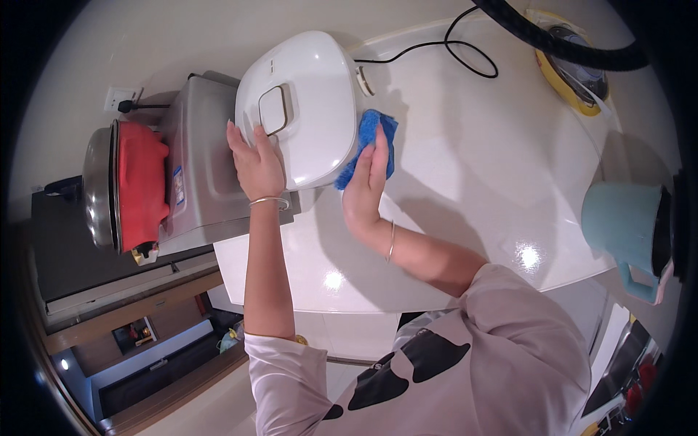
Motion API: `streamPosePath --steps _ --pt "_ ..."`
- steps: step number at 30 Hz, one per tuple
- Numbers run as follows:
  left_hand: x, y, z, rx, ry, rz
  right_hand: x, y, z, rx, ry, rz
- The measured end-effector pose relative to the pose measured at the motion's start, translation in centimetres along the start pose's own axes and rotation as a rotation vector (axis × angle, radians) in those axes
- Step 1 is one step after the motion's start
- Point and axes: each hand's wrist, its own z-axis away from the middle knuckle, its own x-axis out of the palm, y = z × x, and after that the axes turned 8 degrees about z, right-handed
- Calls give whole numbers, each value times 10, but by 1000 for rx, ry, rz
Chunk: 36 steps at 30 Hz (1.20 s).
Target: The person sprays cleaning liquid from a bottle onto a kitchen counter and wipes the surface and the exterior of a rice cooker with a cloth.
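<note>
A white rice cooker (322,109) with a closed lid stands on the white countertop (436,136). My left hand (259,166) rests on the lid's near left part, fingers spread beside the square button panel. In my right hand (371,174) is a folded blue cloth (371,122), pressed against the cooker's right side. Part of the cloth lies behind my fingers. A black power cord (420,44) runs over the counter at the back, right of the cooker.
Left of the cooker stands a grey metal appliance (204,152), with a red electric pan (139,185) under a steel lid beyond it. A wall socket (122,100) holds a black plug. At the right are a light-green kettle (621,223) and a yellow-edged package (572,82).
</note>
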Motion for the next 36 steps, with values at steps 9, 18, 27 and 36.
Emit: streamPosePath --steps 9,18,27,36 --pt "1 1 -3 -16 35 -2 2 11 -29 389 -78 -32" --pt "-3 0 -4 -71 18 31 -22 56 39 -776 -324 333" --pt "-4 -9 4 20 -48 8 -44 64 -42 -1310 -1648 784" --pt "-3 -14 3 70 -8 -61 -41 -22 -68 -780 -1884 796"
